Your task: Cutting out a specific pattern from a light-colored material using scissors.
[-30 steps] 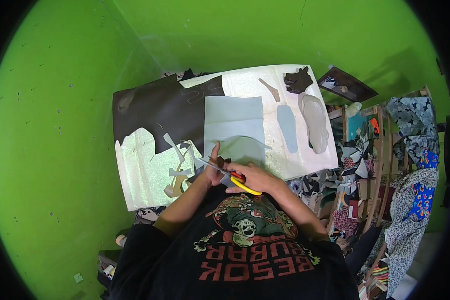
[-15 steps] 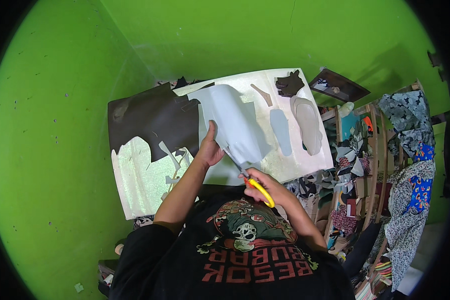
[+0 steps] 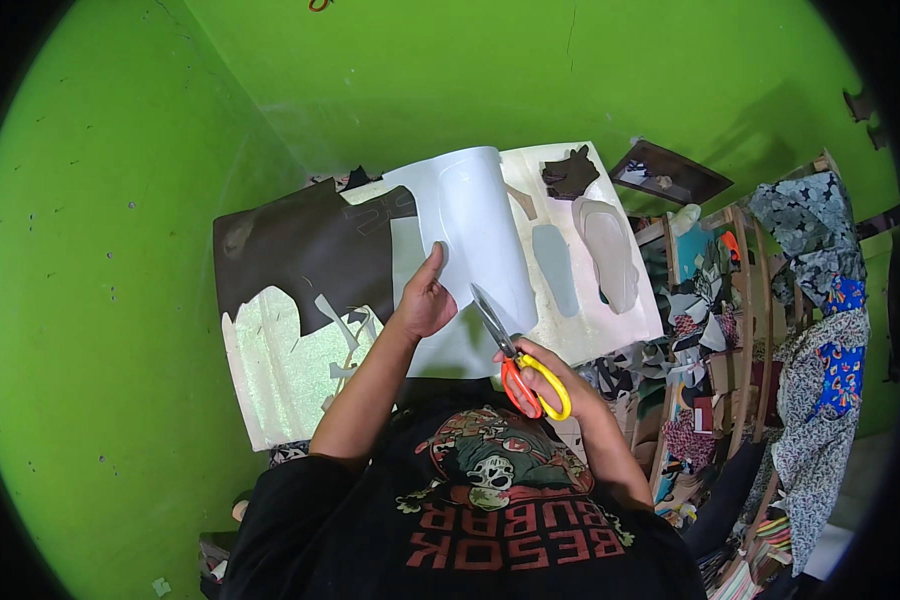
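A pale bluish-white sheet (image 3: 480,250) curls up over the middle of the work surface. At its near left edge is my left hand (image 3: 427,302), thumb up along the sheet and the other fingers curled at its border, partly hidden. My right hand (image 3: 550,378) grips a pair of scissors (image 3: 493,322) by its red and yellow handles. The blades point up and to the left, with their tips by the sheet's lower edge, close to my left hand. A dark brown sheet (image 3: 300,245) with cut-out edges lies left of the pale one.
On the shiny cream sheet (image 3: 625,330) at right lie a grey sole-shaped piece (image 3: 555,270), beige sole-shaped pieces (image 3: 607,255) and a dark scrap (image 3: 570,174). Thin offcuts (image 3: 337,318) lie at left. A wooden rack (image 3: 748,330) with scraps and hanging fabrics stands right; green walls close behind.
The pale sheet has swung up into a taller curl. The scissors have drawn back slightly toward me and turned, showing both handle loops. My left hand has barely moved.
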### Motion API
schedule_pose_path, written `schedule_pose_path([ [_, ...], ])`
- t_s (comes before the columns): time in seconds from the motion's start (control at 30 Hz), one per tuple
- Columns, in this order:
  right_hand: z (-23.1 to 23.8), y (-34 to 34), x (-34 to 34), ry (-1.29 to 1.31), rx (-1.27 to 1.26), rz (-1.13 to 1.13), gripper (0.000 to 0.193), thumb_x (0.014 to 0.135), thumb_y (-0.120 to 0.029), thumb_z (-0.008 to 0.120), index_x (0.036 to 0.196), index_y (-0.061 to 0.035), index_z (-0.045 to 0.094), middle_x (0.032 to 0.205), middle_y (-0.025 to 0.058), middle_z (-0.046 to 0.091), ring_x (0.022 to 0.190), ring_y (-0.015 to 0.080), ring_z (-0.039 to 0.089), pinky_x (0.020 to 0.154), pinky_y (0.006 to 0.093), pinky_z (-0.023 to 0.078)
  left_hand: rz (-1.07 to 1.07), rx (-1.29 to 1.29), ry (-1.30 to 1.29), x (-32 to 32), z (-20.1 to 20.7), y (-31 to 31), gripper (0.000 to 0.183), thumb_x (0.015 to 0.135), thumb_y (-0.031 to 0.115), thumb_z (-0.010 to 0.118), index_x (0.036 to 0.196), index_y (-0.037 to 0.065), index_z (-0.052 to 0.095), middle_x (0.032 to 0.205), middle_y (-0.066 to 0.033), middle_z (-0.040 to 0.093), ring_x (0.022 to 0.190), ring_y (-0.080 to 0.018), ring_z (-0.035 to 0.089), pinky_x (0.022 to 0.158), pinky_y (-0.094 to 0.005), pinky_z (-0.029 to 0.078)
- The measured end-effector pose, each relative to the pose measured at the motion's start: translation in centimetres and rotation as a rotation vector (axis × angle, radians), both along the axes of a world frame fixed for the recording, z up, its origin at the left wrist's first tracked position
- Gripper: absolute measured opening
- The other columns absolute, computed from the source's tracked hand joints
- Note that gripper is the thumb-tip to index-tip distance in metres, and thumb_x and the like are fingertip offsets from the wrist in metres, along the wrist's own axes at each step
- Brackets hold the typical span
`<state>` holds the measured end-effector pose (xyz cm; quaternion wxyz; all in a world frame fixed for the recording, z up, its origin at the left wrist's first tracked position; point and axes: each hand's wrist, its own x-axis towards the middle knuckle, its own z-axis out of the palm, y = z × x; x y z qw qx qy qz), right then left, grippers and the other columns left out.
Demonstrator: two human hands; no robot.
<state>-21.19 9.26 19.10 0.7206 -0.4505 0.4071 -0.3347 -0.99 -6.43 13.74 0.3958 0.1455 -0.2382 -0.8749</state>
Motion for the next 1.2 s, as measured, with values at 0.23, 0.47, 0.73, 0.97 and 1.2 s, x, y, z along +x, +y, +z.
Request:
schedule_pose_path([
  [0.23,-0.8,0.2,1.1,-0.106,-0.036,-0.057,0.05,0.101,-0.043,0.053,0.128,-0.0018,0.043,0.067,0.0037,0.05,0.051,0.011,0.05,0.049,0.0243,0.041,-0.08,0.033,-0.081,-1.6,-0.8,2.1,0.061,0.104,0.05,0.041,0.147,0.006,0.039,0.142,-0.011,0.052,0.132,-0.0261,0.05,0.113,-0.0449,0.036],
  [0.47,-2.3,1.0,2.3,-0.063,-0.095,-0.179,0.044,0.102,-0.034,0.053,0.129,-0.0027,0.039,0.077,0.004,0.049,0.054,0.0119,0.049,0.05,0.0253,0.041,-0.026,0.118,-0.083,-2.5,-1.4,3.8,0.054,0.103,0.043,0.044,0.139,0.003,0.046,0.135,-0.0124,0.057,0.125,-0.027,0.055,0.111,-0.0452,0.038],
  [0.73,-2.2,1.1,3.3,-0.036,-0.152,-0.313,0.047,0.099,-0.031,0.058,0.13,-0.0031,0.036,0.08,0.0038,0.048,0.057,0.0122,0.049,0.053,0.0242,0.041,-0.208,-0.114,-0.089,-2.0,-3.5,4.1,0.041,0.096,0.019,0.05,0.131,-0.003,0.052,0.127,-0.0161,0.062,0.119,-0.0293,0.059,0.104,-0.0462,0.044],
  [0.97,-2.2,1.3,2.6,0.053,-0.142,-0.262,0.047,0.095,-0.019,0.065,0.13,-0.0026,0.038,0.09,0.003,0.049,0.065,0.009,0.049,0.056,0.0238,0.044,0.178,-0.006,-0.183,-3.0,0.4,4.6,0.034,0.098,0.017,0.053,0.129,0.003,0.051,0.118,-0.0124,0.064,0.11,-0.0258,0.064,0.097,-0.0454,0.05],
  [1.2,-2.9,1.8,3.3,0.069,-0.116,-0.306,0.047,0.094,-0.018,0.068,0.129,-0.002,0.042,0.091,0.0021,0.05,0.071,0.0077,0.049,0.058,0.0223,0.044,0.161,0.05,-0.097,-2.1,-0.8,3.7,0.033,0.098,0.016,0.054,0.126,-0.001,0.053,0.121,-0.0118,0.064,0.113,-0.0258,0.063,0.1,-0.0454,0.048],
])
